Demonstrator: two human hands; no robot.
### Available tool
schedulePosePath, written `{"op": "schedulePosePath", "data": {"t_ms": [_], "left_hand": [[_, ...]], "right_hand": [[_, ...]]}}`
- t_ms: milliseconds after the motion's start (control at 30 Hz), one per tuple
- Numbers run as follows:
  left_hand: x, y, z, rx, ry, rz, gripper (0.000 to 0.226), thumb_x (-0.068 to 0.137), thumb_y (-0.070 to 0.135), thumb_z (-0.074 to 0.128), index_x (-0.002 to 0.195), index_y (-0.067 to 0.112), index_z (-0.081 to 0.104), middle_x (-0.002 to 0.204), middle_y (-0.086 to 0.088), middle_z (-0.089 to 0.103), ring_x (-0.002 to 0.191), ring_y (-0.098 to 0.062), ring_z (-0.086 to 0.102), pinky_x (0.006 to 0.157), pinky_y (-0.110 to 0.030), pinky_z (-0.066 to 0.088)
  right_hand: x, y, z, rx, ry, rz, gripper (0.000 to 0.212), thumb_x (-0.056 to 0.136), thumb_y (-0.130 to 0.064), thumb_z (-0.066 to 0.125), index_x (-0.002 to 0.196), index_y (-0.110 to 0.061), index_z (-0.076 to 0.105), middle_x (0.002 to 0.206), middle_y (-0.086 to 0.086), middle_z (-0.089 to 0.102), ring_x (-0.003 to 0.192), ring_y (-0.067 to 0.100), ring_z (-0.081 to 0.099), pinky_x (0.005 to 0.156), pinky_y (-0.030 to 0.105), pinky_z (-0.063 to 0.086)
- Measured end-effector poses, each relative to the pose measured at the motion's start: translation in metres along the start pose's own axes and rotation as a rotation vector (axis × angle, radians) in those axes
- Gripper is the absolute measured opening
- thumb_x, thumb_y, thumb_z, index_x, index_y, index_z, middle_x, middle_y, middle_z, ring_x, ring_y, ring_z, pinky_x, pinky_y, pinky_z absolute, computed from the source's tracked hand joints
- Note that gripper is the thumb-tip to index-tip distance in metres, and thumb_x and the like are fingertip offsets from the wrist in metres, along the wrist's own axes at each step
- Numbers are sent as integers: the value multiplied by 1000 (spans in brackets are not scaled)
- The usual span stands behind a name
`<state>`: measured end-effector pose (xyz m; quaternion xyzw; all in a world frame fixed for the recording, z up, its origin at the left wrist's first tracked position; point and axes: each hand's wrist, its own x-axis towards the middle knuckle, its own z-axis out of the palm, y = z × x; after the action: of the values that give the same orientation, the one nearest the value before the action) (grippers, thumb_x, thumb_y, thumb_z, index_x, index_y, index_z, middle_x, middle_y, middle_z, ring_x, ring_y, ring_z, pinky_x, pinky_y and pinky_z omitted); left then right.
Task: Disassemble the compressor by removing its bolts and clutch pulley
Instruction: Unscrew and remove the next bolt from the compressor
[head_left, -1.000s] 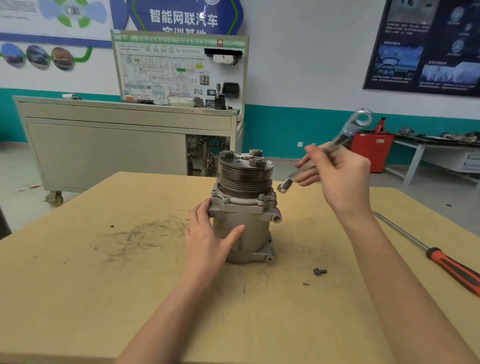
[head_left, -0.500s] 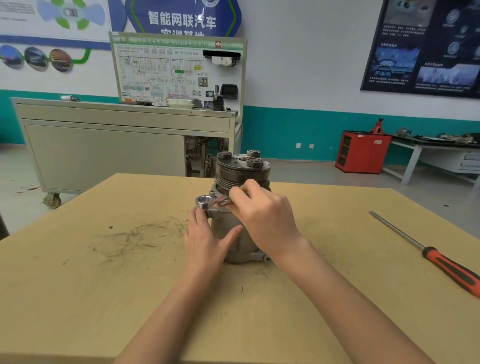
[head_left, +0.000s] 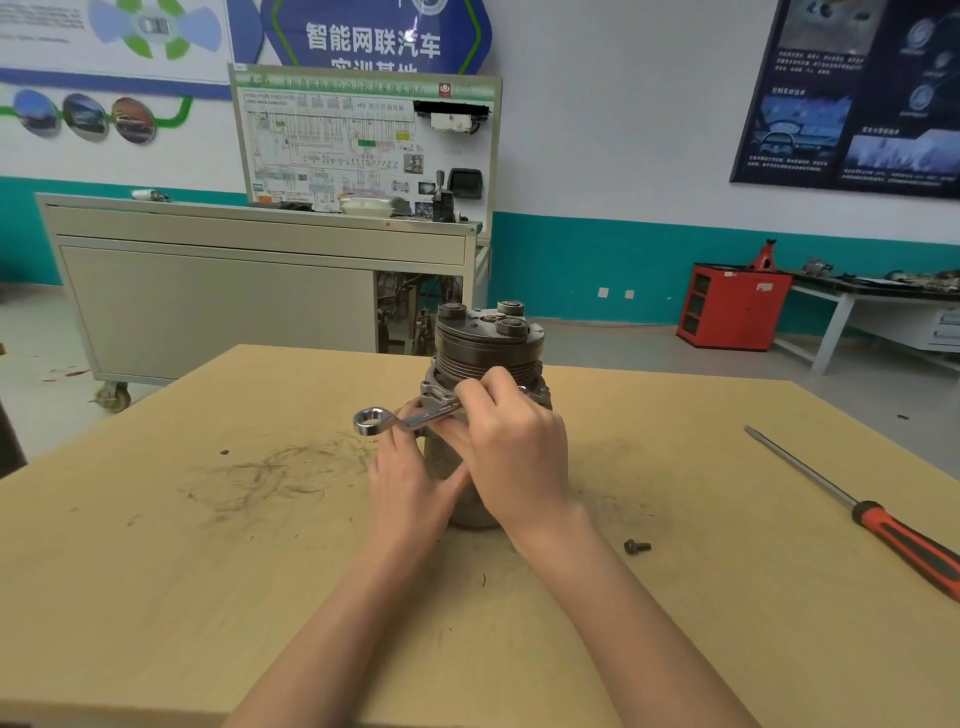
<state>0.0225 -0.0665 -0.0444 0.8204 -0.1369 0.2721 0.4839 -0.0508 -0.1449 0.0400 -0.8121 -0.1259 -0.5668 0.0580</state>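
Observation:
The grey compressor (head_left: 441, 457) stands upright at the middle of the wooden table (head_left: 156, 597), its dark grooved clutch pulley (head_left: 485, 343) on top. My left hand (head_left: 410, 483) wraps the compressor body from the left. My right hand (head_left: 511, 447) grips a silver ring wrench (head_left: 400, 420) across the flange under the pulley. The wrench's free ring end sticks out to the left; its other end is hidden behind my fingers. One loose dark bolt (head_left: 637, 546) lies on the table to the right of my right forearm.
A long screwdriver (head_left: 878, 525) with an orange and black handle lies at the table's right side. Dark scuff marks (head_left: 270, 475) stain the wood on the left. Beyond the table stand a grey wheeled cabinet (head_left: 218, 291) and a red box (head_left: 732, 306).
My right hand brought the wrench down from the upper right onto the compressor's flange. Over the last half second the free ring end swung out further to the left. My left hand stayed put.

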Motion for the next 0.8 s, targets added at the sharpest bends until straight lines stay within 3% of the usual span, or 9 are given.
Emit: {"op": "schedulePosePath", "data": {"t_ms": [133, 200, 267, 333, 433, 567, 800], "left_hand": [[0, 1, -1, -2, -12, 3, 75, 73, 40, 73, 134, 8, 41, 131, -10, 46, 121, -30, 45, 97, -53, 40], [-1, 1, -3, -15, -1, 17, 80, 72, 45, 73, 135, 9, 40, 131, -9, 45, 120, -27, 46, 97, -52, 41], [-2, 1, -4, -21, 10, 32, 85, 71, 45, 76, 140, 12, 37, 134, -5, 43, 121, -23, 46, 100, -49, 40], [-2, 0, -4, -16, 9, 41, 88, 71, 46, 77, 142, 14, 35, 136, -3, 42, 122, -21, 46, 101, -49, 39], [-1, -1, -4, -9, 6, 47, 88, 71, 47, 77, 142, 14, 35, 135, -1, 42, 122, -19, 46, 102, -49, 40], [-1, -1, -4, -12, 4, 48, 87, 72, 48, 76, 141, 15, 35, 135, 1, 41, 121, -18, 46, 102, -49, 39], [-1, -2, -3, -15, -2, 49, 88, 72, 49, 75, 142, 16, 34, 135, 2, 40, 120, -16, 45, 103, -48, 39]], "right_hand": [[-1, 6, -3, 110, 21, 74, 23, 77, -25, 71, 76, -2, 69, 70, 10, 61, 52, 22, 60, 43, 27, 50], [-5, 16, -8, 248, 60, 98, 19, 78, -20, 70, 82, -1, 71, 76, 11, 66, 60, 21, 64, 52, 30, 54], [-14, 29, -15, 361, 112, 133, 15, 81, -15, 69, 86, -1, 71, 82, 8, 69, 70, 15, 66, 65, 21, 55], [-22, 43, -21, 575, 141, 334, 15, 91, -16, 55, 91, -6, 67, 88, 3, 70, 74, 13, 68, 69, 21, 55], [-20, 72, -25, 1110, 71, 743, 18, 99, -6, 36, 97, -12, 53, 87, 7, 71, 70, 24, 70, 64, 28, 57], [-3, 111, -18, 1554, -39, 1038, 16, 101, -6, 30, 94, -14, 41, 84, 16, 71, 69, 27, 69, 61, 28, 56], [16, 131, -4, 1647, -156, 1165, 14, 100, -11, 36, 93, -11, 47, 82, 17, 71, 71, 24, 69, 61, 26, 56]]}}
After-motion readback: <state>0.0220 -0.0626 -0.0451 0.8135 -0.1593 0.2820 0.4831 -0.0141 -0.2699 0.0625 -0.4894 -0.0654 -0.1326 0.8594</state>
